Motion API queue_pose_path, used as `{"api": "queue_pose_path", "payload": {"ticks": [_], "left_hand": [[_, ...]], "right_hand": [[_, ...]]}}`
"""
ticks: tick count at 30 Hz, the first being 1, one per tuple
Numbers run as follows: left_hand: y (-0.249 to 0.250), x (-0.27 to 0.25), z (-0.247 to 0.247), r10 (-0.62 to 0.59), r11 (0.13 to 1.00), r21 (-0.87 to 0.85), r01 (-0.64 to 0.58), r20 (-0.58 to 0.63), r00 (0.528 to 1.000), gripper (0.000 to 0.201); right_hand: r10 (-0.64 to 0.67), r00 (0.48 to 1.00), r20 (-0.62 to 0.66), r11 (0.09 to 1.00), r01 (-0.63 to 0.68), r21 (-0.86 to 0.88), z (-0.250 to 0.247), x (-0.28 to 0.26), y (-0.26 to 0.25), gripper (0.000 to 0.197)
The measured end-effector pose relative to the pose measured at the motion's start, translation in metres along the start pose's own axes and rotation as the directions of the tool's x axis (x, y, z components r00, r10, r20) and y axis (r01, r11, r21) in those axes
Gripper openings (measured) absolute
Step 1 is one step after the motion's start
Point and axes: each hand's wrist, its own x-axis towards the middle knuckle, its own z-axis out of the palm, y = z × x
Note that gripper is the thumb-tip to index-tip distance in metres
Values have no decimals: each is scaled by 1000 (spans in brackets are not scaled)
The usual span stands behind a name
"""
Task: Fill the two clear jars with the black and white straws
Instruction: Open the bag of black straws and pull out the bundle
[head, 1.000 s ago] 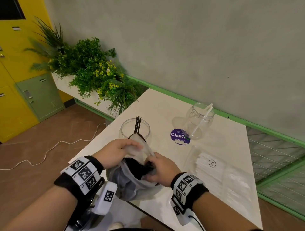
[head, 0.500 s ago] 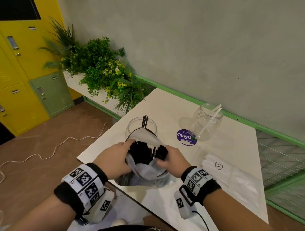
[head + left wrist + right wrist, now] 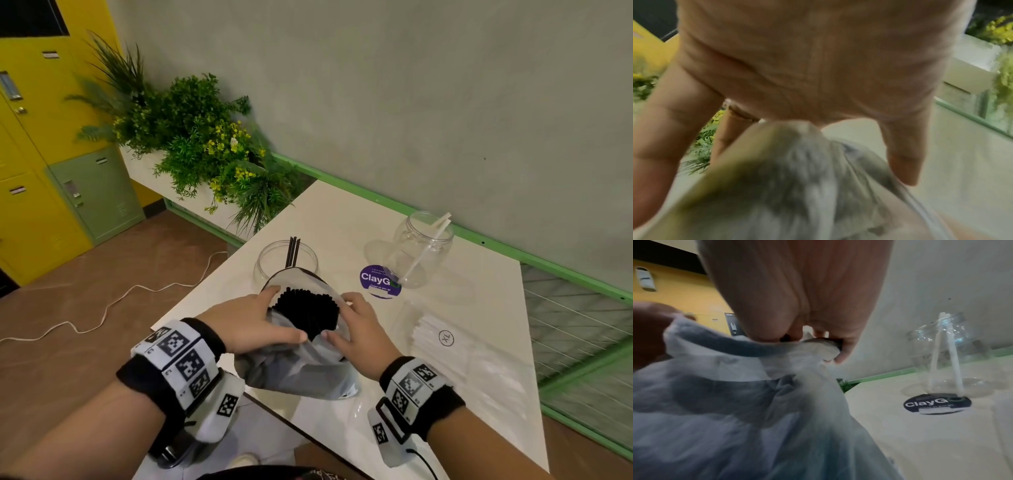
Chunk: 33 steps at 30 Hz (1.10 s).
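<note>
A clear plastic bag [image 3: 301,366] packed with black straws [image 3: 306,308] stands on the white table [image 3: 342,219] near its front edge. My left hand [image 3: 253,325] grips the bag's left side, thumb across the front. My right hand [image 3: 359,329] grips its right side at the mouth; in the right wrist view the fingers [image 3: 842,352] pinch the bag's rim. Just behind the bag is a clear jar [image 3: 274,260] with a few black straws [image 3: 293,251] leaning in it. A second clear jar [image 3: 423,246] at the back right holds white straws [image 3: 428,246].
A flat clear packet of white straws [image 3: 455,346] marked XL lies right of my right hand. A purple round sticker [image 3: 380,281] is on the table between the jars. A planter of green plants [image 3: 205,144] stands past the left edge, yellow lockers [image 3: 30,164] beyond.
Both hands have pulled the bag's mouth wide and down, baring the straw ends. The right hand moved from inside the mouth to the bag's right side.
</note>
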Motion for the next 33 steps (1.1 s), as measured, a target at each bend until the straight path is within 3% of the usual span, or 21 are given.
{"api": "queue_pose_path", "payload": {"ticks": [2, 4, 6, 9, 11, 13, 17, 20, 24, 27, 33], "left_hand": [[2, 3, 3, -13, 1000, 26, 15, -58, 998, 114], [0, 6, 8, -6, 1000, 11, 7, -81, 997, 106], [0, 7, 11, 6, 1000, -13, -7, -89, 996, 101], [-1, 10, 11, 43, 999, -19, -45, -111, 993, 96], [-5, 14, 11, 37, 999, -22, -40, -117, 992, 92], [-7, 17, 10, 17, 999, -46, -21, -98, 995, 90], [-2, 17, 4, -60, 967, -248, 56, -8, 998, 103], [3, 18, 6, -128, 937, -330, 113, -23, 992, 116], [6, 22, 10, -134, 966, -234, 110, -87, 987, 96], [9, 20, 8, -127, 958, -269, 103, -75, 989, 85], [8, 16, 2, -139, 899, -421, 121, -12, 990, 88]], "right_hand": [[-33, 984, -173, 996, 19, -83, -1, -4, -9, 59], [-109, 924, -367, 994, 96, -52, -2, -9, -19, 50], [-202, 879, -433, 974, 225, 4, 0, -16, -29, 37], [-334, 911, -242, 943, 321, -91, 10, -24, -36, 30], [-317, 945, -78, 933, 297, -202, 18, -26, -31, 42], [-306, 952, 1, 904, 291, -312, 23, -27, -26, 42], [-361, 932, -39, 852, 312, -421, 29, -25, -19, 31], [-431, 901, -48, 821, 369, -435, 30, -23, -14, 20], [-470, 882, 35, 755, 423, -501, 25, -22, -14, 16], [-463, 886, 42, 741, 412, -529, 19, -22, -13, 14], [-539, 842, 31, 714, 476, -513, 14, -30, -1, 33]]}}
